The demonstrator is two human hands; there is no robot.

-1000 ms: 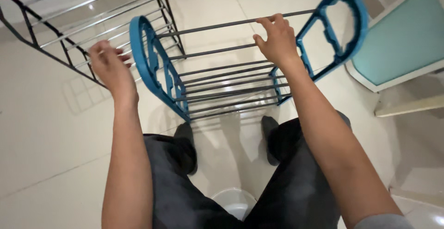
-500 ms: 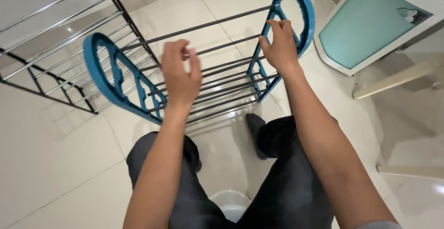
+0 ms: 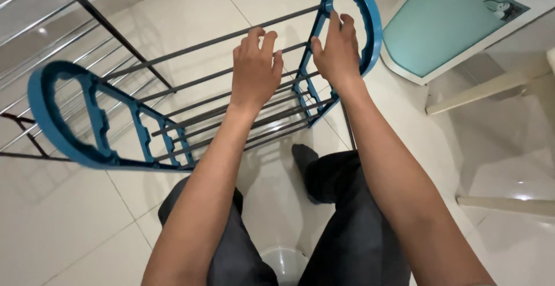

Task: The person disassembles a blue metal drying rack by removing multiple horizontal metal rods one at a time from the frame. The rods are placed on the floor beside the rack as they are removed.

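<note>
The shoe rack [image 3: 191,104] stood upright on the tiled floor [image 3: 52,228], in front of the person's legs, with both blue plastic end frames joined by grey metal rods. The left hand [image 3: 254,69] rested loosely curled over the top rods near the right end, fingers bent but not clearly clamped. The right hand [image 3: 337,49] gripped the right end frame [image 3: 370,26] at its inner edge. The rack looked largely assembled; whether every rod was seated could not be told.
</note>
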